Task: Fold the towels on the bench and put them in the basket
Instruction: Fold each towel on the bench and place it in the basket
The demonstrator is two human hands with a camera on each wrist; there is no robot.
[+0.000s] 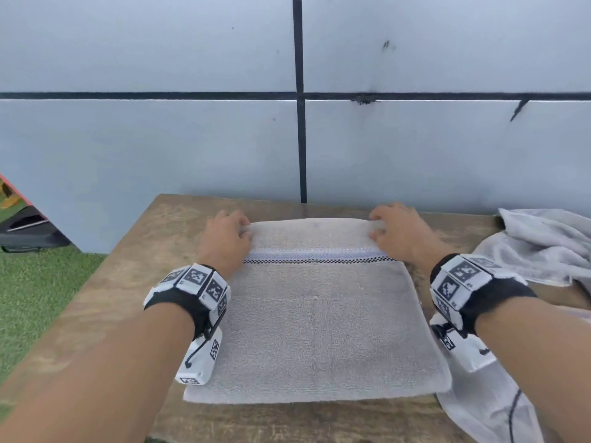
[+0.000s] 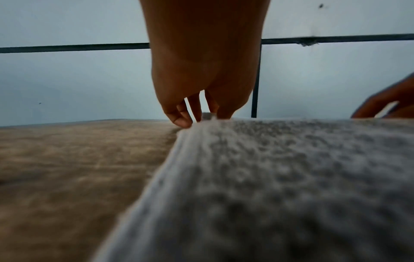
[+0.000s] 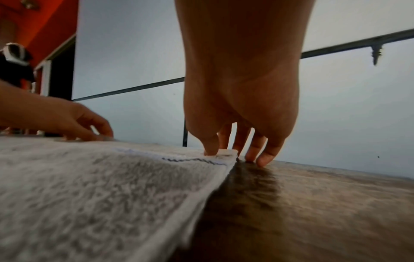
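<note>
A grey towel (image 1: 316,314) with a blue and black-checked stripe lies folded flat on the wooden bench (image 1: 128,282). My left hand (image 1: 244,228) pinches its far left corner. In the left wrist view, the left hand (image 2: 197,115) has its fingertips down at that corner of the towel (image 2: 291,177). My right hand (image 1: 375,227) pinches the far right corner. The right wrist view shows the right hand (image 3: 233,150) with its thumb on top of the towel (image 3: 100,186) and its fingers past the edge, on the wood. No basket is in view.
A crumpled grey towel (image 1: 543,244) lies at the bench's right end, and a white cloth (image 1: 486,410) hangs off the near right corner. A pale panelled wall (image 1: 160,148) stands right behind the bench. Green turf (image 1: 41,292) lies to the left.
</note>
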